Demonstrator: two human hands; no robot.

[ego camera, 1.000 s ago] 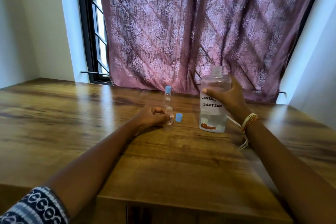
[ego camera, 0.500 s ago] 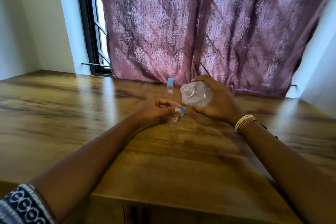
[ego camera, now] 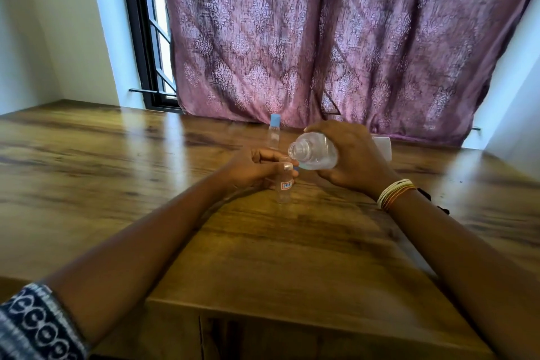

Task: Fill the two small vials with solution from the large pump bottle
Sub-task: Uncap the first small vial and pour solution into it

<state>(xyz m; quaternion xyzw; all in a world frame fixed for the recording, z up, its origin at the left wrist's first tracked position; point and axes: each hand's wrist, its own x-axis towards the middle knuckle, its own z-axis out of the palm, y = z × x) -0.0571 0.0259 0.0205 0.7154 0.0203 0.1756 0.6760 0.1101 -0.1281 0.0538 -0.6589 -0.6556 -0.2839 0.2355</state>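
Setting: wooden tabletop (ego camera: 263,242), mauve curtain (ego camera: 336,38) along its far edge.
Open vial (ego camera: 284,188): upright mid-table, pinched by the left hand (ego camera: 254,168).
Pump bottle (ego camera: 314,150): gripped by the right hand (ego camera: 347,155), long axis tipped leftward, mouth just above the vial's rim.
Second vial (ego camera: 274,133): capped, nearer the far edge.
Unclear: any stream; vial mouth behind fingers.

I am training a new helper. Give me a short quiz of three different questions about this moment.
1. True or false: the large bottle stands upright on the table.
2. Which of the hands grips the open vial: A left, B right?
3. Fill in: the second vial, standing behind, has a ____ cap.

Key:
1. False; the right hand holds it tilted, mouth toward the open vial.
2. A, the left hand.
3. Blue.
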